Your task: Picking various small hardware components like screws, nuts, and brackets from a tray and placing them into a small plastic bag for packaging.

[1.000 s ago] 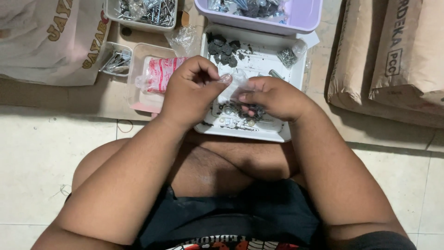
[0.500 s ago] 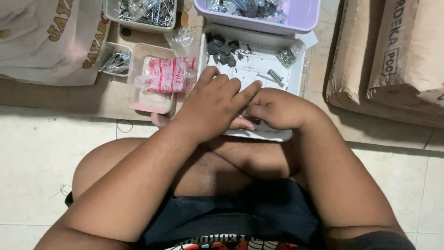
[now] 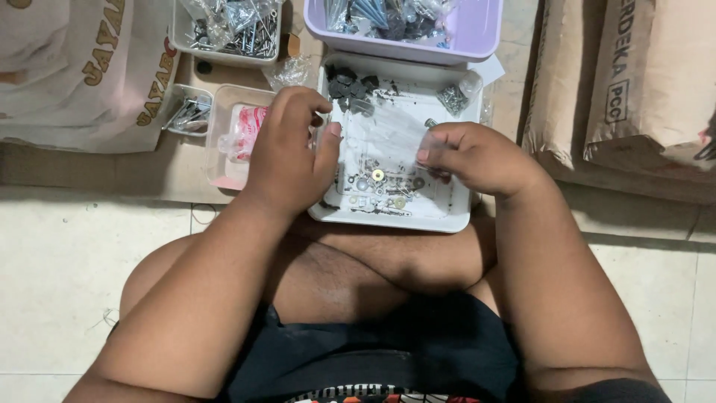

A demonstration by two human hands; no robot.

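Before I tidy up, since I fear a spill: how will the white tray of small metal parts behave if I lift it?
The white tray looks shallow and thin, so it may flex. The loose washers and screws would likely slide or roll when tilted. Its near edge seems to rest against the legs, so it could tip.

One head-worn camera looks steeply down — close over the lap, floor and white tray [image 3: 462,216].
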